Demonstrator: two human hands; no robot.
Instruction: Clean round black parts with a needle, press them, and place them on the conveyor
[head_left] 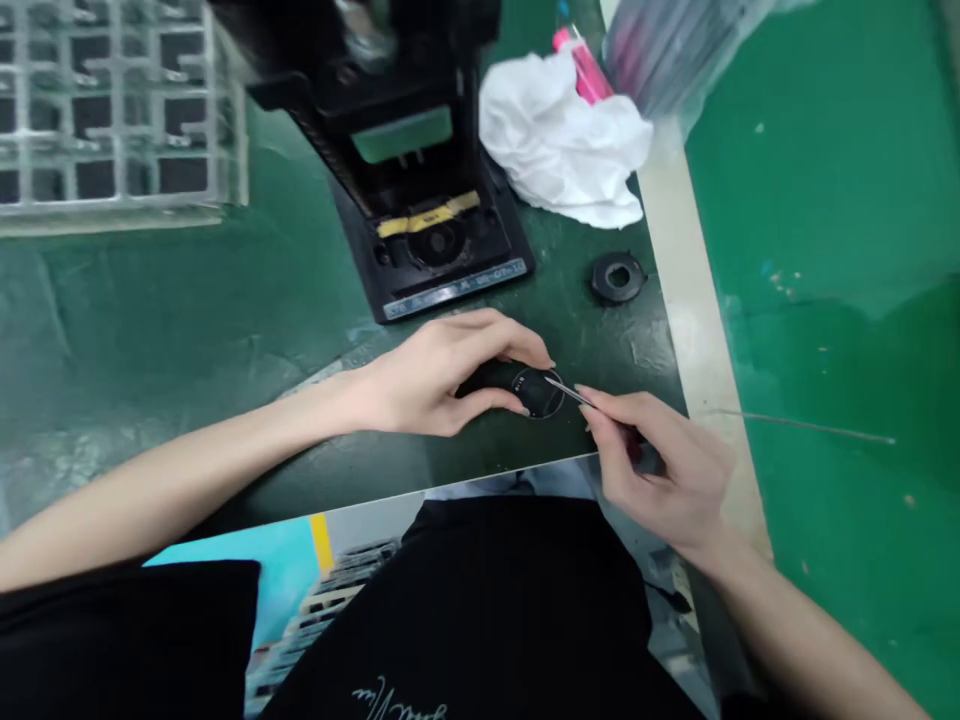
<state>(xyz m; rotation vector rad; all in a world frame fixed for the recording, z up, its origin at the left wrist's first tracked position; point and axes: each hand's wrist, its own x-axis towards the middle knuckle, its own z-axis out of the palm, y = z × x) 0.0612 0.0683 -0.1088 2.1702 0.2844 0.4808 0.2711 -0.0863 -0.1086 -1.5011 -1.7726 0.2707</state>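
Observation:
A small black disc (536,393) with a thin pale rim and tiny white marks lies near the table's front edge. My left hand (457,375) is closed on it, thumb and fingertips at opposite sides of its edge. In my right hand (652,450) is a pair of tweezers (571,391), pinched between thumb and fingers. The metal tip points left and reaches over the disc's right part; whether it touches the surface I cannot tell.
A black press-like machine (450,285) stands behind my hands. A black ring-shaped part (617,277) lies to the right, below a crumpled white cloth (562,140) and a pink tube (589,70). A compartment tray (112,205) sits at back left; a plastic bag (667,50) at back right.

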